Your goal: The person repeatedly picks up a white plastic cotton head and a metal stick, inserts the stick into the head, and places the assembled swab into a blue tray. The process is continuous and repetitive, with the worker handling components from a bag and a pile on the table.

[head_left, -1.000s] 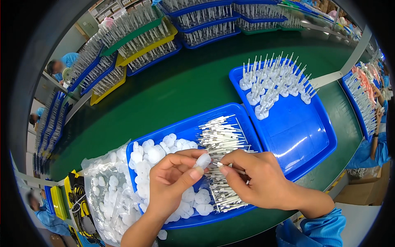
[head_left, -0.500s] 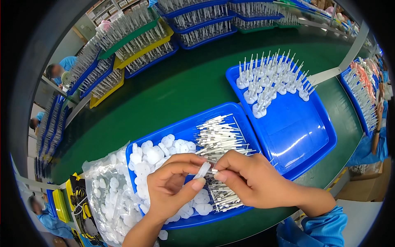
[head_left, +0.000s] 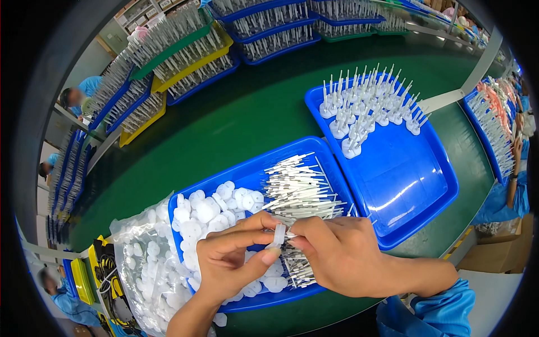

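Between thumb and fingers, my left hand pinches a white plastic disc, seen nearly edge-on. My right hand meets it from the right, thumb and forefinger closed on a thin white rod whose end is at the disc; the fingers hide most of the rod. Both hands hover over a blue tray. Its left side holds a heap of loose white discs, its right side a pile of thin white and grey rods.
At the right, another blue tray holds rods standing upright in white bases at its far end. A clear plastic bag of discs lies at the left. Stacked trays of similar pieces line the green table's far side.
My right hand has turned and closed in on the disc, its fingers now covering more of the rod. My left hand keeps its pinch almost in place.
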